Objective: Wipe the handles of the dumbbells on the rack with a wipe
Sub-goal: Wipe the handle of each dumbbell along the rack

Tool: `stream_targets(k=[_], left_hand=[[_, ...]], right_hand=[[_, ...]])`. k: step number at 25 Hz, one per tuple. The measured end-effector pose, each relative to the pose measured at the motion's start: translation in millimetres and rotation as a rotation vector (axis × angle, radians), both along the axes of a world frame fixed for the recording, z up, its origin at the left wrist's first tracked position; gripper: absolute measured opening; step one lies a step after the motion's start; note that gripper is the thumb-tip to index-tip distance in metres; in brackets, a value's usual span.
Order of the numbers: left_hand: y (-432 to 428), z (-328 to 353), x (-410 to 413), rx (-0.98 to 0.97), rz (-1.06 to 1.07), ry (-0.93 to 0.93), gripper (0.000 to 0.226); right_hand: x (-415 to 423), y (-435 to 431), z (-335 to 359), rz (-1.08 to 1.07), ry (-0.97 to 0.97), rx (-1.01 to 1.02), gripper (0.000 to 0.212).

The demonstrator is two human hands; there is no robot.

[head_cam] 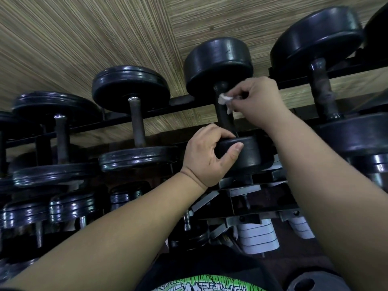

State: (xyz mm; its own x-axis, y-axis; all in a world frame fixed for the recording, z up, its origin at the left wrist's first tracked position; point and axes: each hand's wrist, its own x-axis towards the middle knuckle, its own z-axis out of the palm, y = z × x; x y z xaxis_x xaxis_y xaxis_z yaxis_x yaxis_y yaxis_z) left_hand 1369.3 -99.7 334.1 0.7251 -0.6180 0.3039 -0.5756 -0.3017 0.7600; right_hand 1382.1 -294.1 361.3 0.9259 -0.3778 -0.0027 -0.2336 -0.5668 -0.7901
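**Wipe at the handle, much else obscured**

Right hand pinches the crumpled white wipe against the upper end of the handle of a dumbbell on the rack's top rail. Left hand curls round the near weight head, covering its left side. Lower tiers sit in shadow and are hard to read. The far-right dumbbell is cut off by the frame edge.

Glossy blk dumbbells, paper wipe

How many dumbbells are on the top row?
4 in full view: the far-left dumbbell, the second dumbbell, the dumbbell being wiped, the right dumbbell. Others may be cut off at the edges.
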Motion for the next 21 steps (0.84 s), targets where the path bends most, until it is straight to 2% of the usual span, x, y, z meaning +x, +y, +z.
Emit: stream_targets(k=[3, 5, 10, 13, 18, 20, 21], left_hand=[[-0.5, -0.4, 0.1, 0.003, 0.006, 0.003, 0.037], [0.4, -1.7, -0.1, 0.004, 0.017, -0.001, 0.037], [-0.6, 2.1, -2.0, 0.020, 0.029, -0.006, 0.037], [-0.4, 4.6, -2.5, 0.046, 0.045, 0.005, 0.040], [-0.4, 6.2, -8.4, 0.058, 0.085, 0.066, 0.044], [-0.6, 8.8, -13.0, 0.057, 0.105, 0.118, 0.041], [0.2, 10.9, -16.5, 0.061, 0.112, 0.142, 0.037]], right_hand=[[-27.5, -4.6, 11.3, 0.186, 0.209, -0.075, 0.006], [-32.7, -1.4, 14.6, 0.224, 0.230, -0.096, 0.005], [11.9, 12.7, 20.1, -0.029, 0.032, -0.088, 0.008], [19.1, 22.8, 16.4, -0.111, 0.009, -0.119, 0.013], [-14.5, 27.3, 36.0, 0.116, 0.278, -0.220, 0.008], [-25.6, 26.2, 43.9, 0.135, 0.358, -0.158, 0.012], [-30.6, 27.3, 47.0, 0.074, 0.336, -0.076, 0.011]])
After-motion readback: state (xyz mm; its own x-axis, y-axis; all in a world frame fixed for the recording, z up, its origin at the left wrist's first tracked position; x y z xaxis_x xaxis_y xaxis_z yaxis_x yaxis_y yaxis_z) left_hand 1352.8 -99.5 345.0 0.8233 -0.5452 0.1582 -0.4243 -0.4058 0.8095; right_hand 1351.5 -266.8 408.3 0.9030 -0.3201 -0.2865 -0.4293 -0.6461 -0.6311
